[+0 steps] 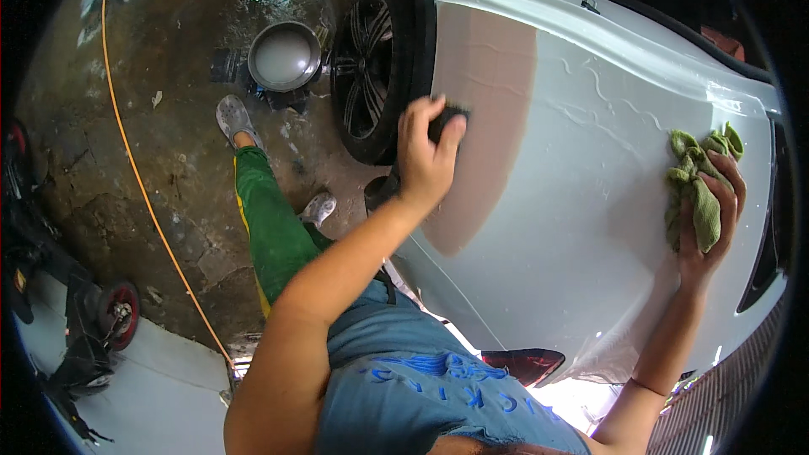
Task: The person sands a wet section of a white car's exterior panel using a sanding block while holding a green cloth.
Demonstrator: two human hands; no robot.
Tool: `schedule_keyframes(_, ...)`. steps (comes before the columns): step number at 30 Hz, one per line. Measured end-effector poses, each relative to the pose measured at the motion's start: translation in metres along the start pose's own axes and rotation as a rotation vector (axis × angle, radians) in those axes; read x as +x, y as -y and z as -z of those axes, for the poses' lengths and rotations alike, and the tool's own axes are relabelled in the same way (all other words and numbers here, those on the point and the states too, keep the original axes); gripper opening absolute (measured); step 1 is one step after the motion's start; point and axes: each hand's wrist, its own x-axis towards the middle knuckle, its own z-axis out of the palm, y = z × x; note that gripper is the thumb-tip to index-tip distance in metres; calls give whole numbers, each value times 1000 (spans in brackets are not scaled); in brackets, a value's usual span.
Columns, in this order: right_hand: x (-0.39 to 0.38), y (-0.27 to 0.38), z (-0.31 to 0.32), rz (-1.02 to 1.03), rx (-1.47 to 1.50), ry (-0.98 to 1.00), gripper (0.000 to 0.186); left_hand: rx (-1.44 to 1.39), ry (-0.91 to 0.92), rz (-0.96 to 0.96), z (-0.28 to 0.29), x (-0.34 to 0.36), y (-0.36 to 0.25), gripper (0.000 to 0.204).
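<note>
My left hand (425,156) is closed around a small dark block (448,120) and holds it against the car's side panel, by the rear wheel arch. Under and around the block lies a beige-pink patch (493,126) with a rounded edge on the white panel (581,194). Farther right, my right hand (720,202) grips a crumpled green cloth (695,173) that rests on the panel. Wet streaks run over the white paint between my two hands. The block's underside is hidden, and the hand around it is slightly blurred.
A black spoked wheel (364,67) sits left of the patch. On the wet concrete floor (177,177) stands a metal bowl (285,56) of cloudy liquid. An orange hose or cord (143,173) crosses the floor. A motorbike (84,320) stands far left; a red tail light (527,362) is near me.
</note>
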Motion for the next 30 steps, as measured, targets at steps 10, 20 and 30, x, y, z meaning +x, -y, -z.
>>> schedule_keyframes(10, 4, 0, -3, 13, -21, -26, 35, -49, 9, -30, -8, 32, 2, 38)
schedule_keyframes(20, 13, 12, -5, -8, 6, -51, 34, -20, -62, 19, -34, 168, 2, 41)
schedule_keyframes(30, 6, 6, 0, 1, -14, -43, 35, -98, -36, 92, -22, 64, -7, 36)
